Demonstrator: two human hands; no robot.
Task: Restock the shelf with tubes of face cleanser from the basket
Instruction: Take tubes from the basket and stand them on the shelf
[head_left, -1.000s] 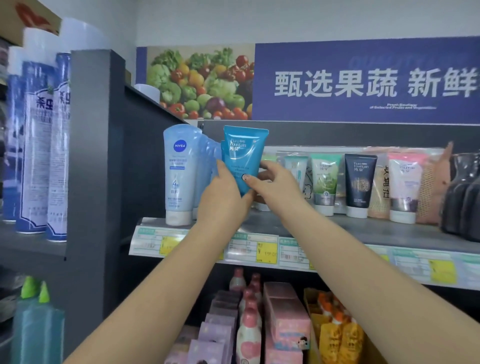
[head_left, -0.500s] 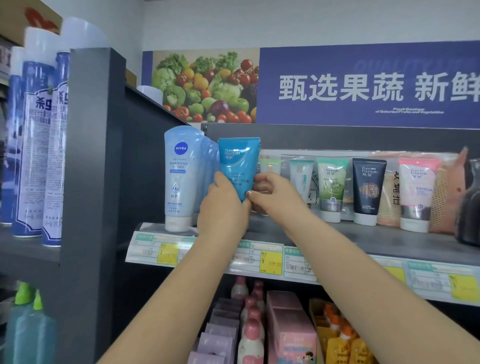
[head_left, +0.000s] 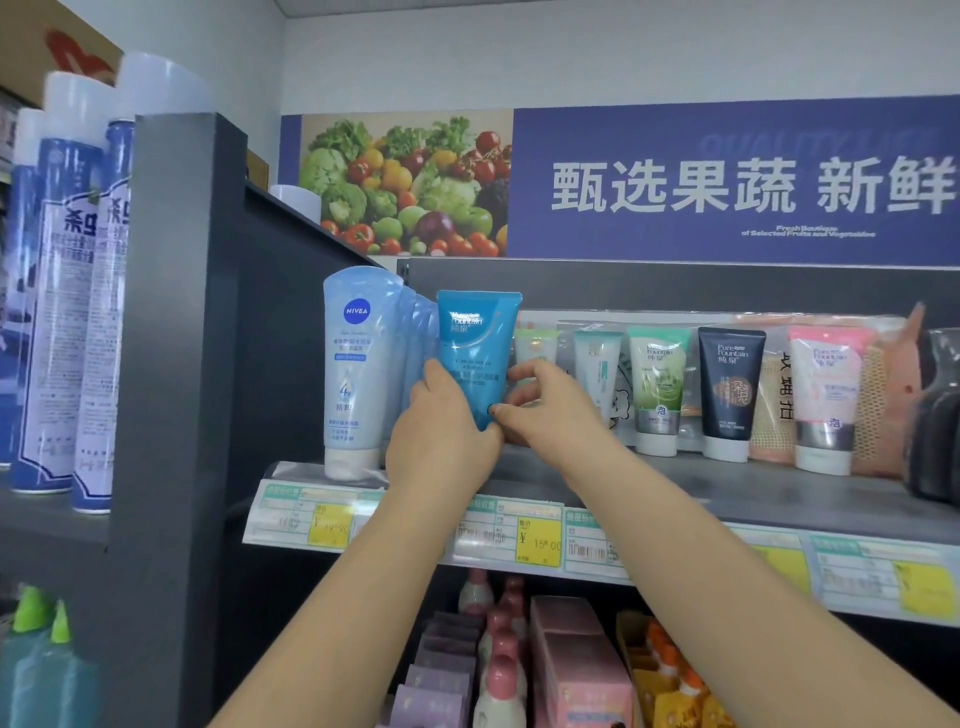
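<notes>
A blue cleanser tube (head_left: 477, 343) is held upright, cap end down, at the front of the grey shelf (head_left: 727, 493), its lower end hidden behind the hands, so contact with the shelf cannot be confirmed. The tube is gripped from its 8 o'clock side by the left hand (head_left: 441, 441), fingers curled around the lower body, and pinched at its 4 o'clock edge by the right hand (head_left: 545, 410); the two hands are closed together on it, presumably so that it is steadied and squared with the label facing out. At 9 o'clock, just beside it, stands a row of pale Nivea tubes (head_left: 356, 364). At 3 o'clock, a line of smaller tubes (head_left: 732, 384) is set further back. Price labels (head_left: 537, 540) run along the shelf edge at 6 o'clock. The basket is not in view.
</notes>
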